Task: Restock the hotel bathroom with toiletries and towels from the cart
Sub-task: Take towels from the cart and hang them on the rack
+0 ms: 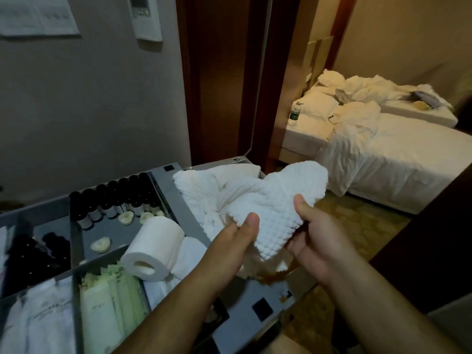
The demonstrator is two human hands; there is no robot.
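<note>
While both hands hold the white waffle towel [268,198] up over the cart [167,192], the job now, I think, is to get it neat for the bathroom. The left hand [235,241] pinches one bunched edge, thumb on top and fingers under. The right hand [315,244] pinches the next edge the same way, thumb pressed into the bumpy cloth. The hands are close but not touching. The towel is crumpled and its far part sags onto the cart top, so it is best to lift it higher first, until it hangs free. Then slide each hand out to a corner, pull it flat and fold it. The cloth looks soft and floppy and could slip from a light pinch. Something brown shows under the towel; I cannot tell what it is, so check for a stain. Just left of the hands lies a toilet roll [153,246], which a swinging towel could knock. Behind it stand small dark bottles [115,200] in a row, and by the left arm sit pale green packets [112,290]. Far off is an unmade bed [396,159]
</note>
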